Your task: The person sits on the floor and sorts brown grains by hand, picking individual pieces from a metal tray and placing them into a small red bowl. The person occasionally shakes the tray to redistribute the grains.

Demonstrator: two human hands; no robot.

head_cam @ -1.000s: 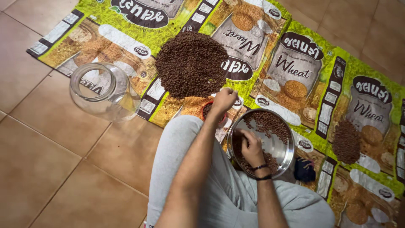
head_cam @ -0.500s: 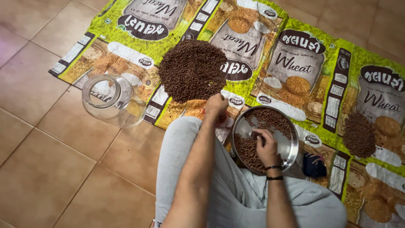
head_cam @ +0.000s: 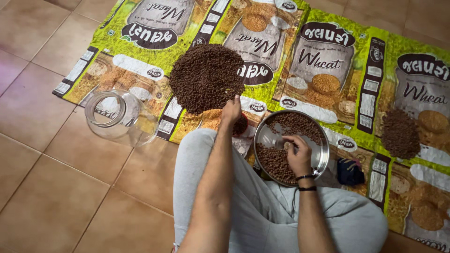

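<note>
My left hand (head_cam: 231, 111) reaches forward to the near edge of a large pile of brown seeds (head_cam: 206, 77) on a printed green sack mat (head_cam: 375, 42). Its fingers are curled together and what they hold is hidden. A small reddish dish (head_cam: 241, 125) shows just under that hand. My right hand (head_cam: 297, 154), with dark bands at the wrist, rests inside a round steel plate (head_cam: 268, 138) on my lap. Its fingertips are pinched down on the brown seeds (head_cam: 274, 161) in the plate.
A clear glass jar (head_cam: 117, 115) lies on its side at the mat's left edge, on the tan floor tiles (head_cam: 51, 187). A smaller seed pile (head_cam: 400, 133) sits on the mat at the right. A dark blue object (head_cam: 350, 171) lies beside the plate.
The view has shifted slightly. My right hand has slid a little across the plate among the seeds. My left hand stays at the edge of the large pile.
</note>
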